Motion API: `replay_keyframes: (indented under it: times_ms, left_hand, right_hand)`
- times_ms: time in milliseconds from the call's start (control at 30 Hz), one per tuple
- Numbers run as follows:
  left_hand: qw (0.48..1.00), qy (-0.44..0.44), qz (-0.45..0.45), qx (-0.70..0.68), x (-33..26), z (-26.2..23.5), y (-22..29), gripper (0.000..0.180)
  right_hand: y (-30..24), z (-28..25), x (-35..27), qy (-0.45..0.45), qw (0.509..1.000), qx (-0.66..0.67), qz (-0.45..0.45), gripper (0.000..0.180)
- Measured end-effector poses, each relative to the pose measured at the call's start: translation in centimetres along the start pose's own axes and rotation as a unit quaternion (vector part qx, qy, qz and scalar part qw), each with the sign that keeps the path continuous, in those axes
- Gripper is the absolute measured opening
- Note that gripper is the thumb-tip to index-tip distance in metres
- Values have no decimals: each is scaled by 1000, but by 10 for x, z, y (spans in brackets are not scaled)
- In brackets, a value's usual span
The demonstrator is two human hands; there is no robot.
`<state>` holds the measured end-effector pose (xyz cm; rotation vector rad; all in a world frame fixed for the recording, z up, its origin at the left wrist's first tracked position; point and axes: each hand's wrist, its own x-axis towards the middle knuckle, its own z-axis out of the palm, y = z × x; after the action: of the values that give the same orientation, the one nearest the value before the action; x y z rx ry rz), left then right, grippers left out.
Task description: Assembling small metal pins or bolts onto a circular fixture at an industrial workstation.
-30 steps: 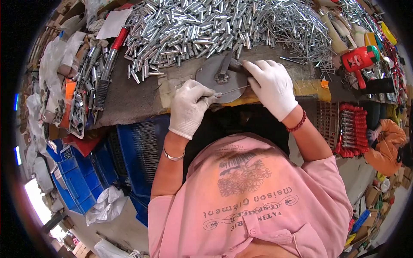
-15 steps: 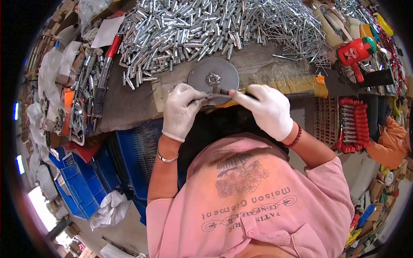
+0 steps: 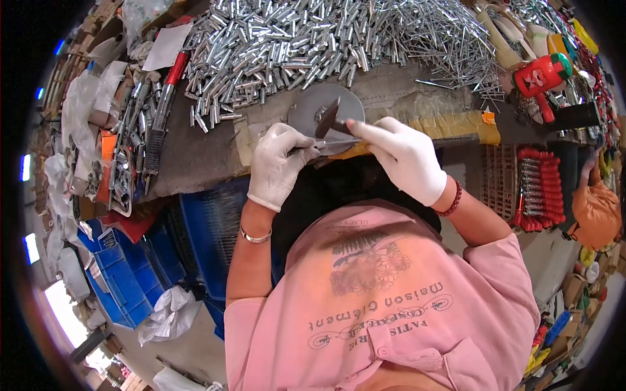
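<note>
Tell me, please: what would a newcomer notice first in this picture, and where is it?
Probably the heap of shiny metal tubes across the far side of the bench. Next, at the near edge, the gloved left hand holds a thin metal piece over a round grey disc, and the right hand holds a hammer there.

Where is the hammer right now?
In the head view, the hammer is in the person's right hand, its head over the round grey plate, just right of the left hand.

White gloves, dark hammer, grey disc, silver tubes, pink shirt with dark floral print
</note>
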<state>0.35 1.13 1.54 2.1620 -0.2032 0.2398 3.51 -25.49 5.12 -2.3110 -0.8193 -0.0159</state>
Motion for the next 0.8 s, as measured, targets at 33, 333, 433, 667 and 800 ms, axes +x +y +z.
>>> replay_keyframes:
  times_ms: [33, 333, 433, 667, 800]
  left_hand:
    - [999, 1, -26, -22, -2, 1, -2, 17]
    - [995, 5, -70, -76, -9, 7, -8, 19]
    - [997, 35, -48, -42, -17, 12, -10, 22]
    - [947, 83, -263, -168, -45, 39, 31, 53]
    - [888, 95, -329, -307, -43, 39, 37, 60]
  right_hand:
    - [3, 2, 4, 0, 1000, 1, -2, 51]
    - [-9, 14, 7, -15, 987, -157, -30, 19]
    - [-17, 24, -5, -36, 995, -85, 34, 12]
    - [-19, 34, -13, -185, 908, 296, 230, 22]
    - [-27, 43, -17, -178, 906, 308, 230, 22]
